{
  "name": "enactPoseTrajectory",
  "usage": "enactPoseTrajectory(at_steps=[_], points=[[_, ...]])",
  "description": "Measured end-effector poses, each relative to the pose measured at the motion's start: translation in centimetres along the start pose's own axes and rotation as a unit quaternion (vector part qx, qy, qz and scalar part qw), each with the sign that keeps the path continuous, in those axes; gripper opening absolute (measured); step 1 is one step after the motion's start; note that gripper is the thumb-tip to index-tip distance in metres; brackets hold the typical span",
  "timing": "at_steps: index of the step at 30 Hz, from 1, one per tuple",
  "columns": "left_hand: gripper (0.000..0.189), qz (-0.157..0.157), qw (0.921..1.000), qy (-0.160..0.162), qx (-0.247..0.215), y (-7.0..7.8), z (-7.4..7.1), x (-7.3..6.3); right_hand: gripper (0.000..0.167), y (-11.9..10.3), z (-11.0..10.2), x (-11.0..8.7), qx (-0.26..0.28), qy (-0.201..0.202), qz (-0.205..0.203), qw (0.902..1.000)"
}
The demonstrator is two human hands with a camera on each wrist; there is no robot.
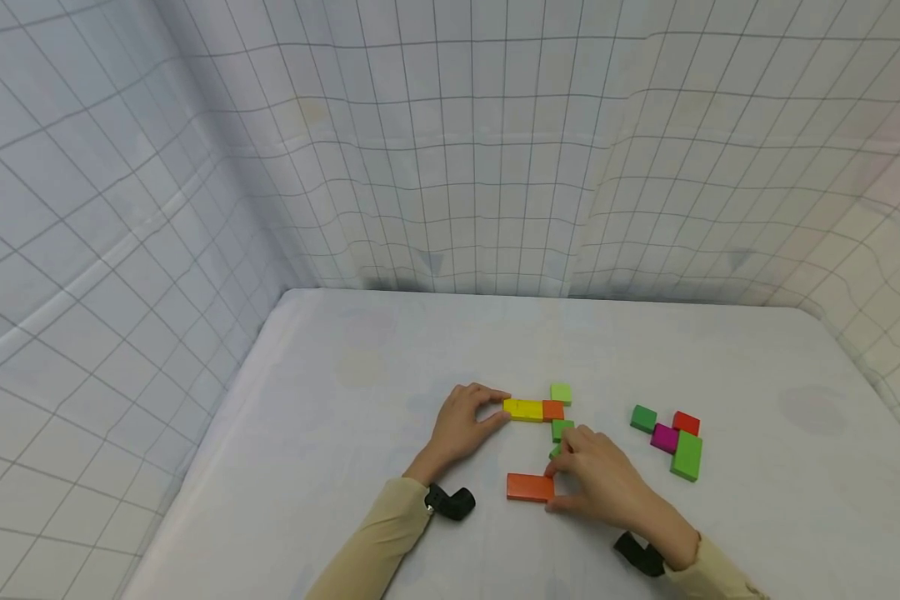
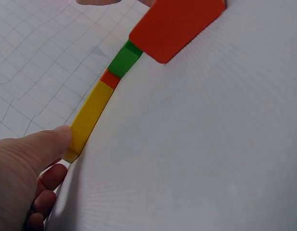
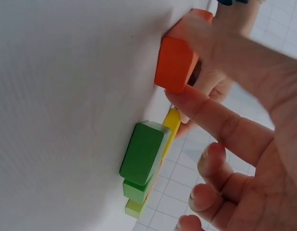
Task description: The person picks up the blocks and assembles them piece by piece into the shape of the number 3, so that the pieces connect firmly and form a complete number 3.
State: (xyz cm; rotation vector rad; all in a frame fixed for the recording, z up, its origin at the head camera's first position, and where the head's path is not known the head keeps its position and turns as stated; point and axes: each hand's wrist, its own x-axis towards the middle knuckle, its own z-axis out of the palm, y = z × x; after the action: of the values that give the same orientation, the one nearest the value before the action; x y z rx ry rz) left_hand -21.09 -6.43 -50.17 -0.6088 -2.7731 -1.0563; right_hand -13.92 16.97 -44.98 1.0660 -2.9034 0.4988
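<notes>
I see right hand [image 1: 598, 477] pinching big orange block [image 1: 528, 487], left hand [image 1: 461, 425] pinching yellow block [image 1: 525, 411] at its 12 o'clock.

Lone block [image 1: 527, 487] before block row [image 1: 523, 410], block cluster [image 1: 664, 437] rightward.

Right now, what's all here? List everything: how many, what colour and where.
Table: 1, white, below the blocks
Gridded sheeting: count unclear, white, around the table
Yellow block: 1, yellow, mid-table
Small orange block: 1, orange, at yellow's right end
Light green block: 1, light green, beyond the orange
Green blocks: 2, green, nearer side, one partly hidden
Long block: 1, orange-red, nearest the person
Right-side blocks: 4, dark green, red, magenta, bright green, grouped
Wrist devices: 2, black, at wrists
Sleeves: 2, beige, both arms
Left hand: 1, bare, at the yellow block
Right hand: 1, bare, holding the long block
</notes>
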Motion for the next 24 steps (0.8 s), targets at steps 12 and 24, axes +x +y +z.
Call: enactPoseTrajectory(at_steps=[12, 24], points=[[0.031, -0.002, 1.0, 0.001, 0.0, 0.0, 0.0, 0.1, 0.034, 0.5, -0.1, 0.7, -0.039, 0.01, -0.017, 0.9991], [0.031, 0.0, 1.0, 0.001, -0.005, 0.0, 0.1, 0.0, 0.033, 1.1, 0.1, 1.6, -0.046, 0.019, -0.021, 0.9985]])
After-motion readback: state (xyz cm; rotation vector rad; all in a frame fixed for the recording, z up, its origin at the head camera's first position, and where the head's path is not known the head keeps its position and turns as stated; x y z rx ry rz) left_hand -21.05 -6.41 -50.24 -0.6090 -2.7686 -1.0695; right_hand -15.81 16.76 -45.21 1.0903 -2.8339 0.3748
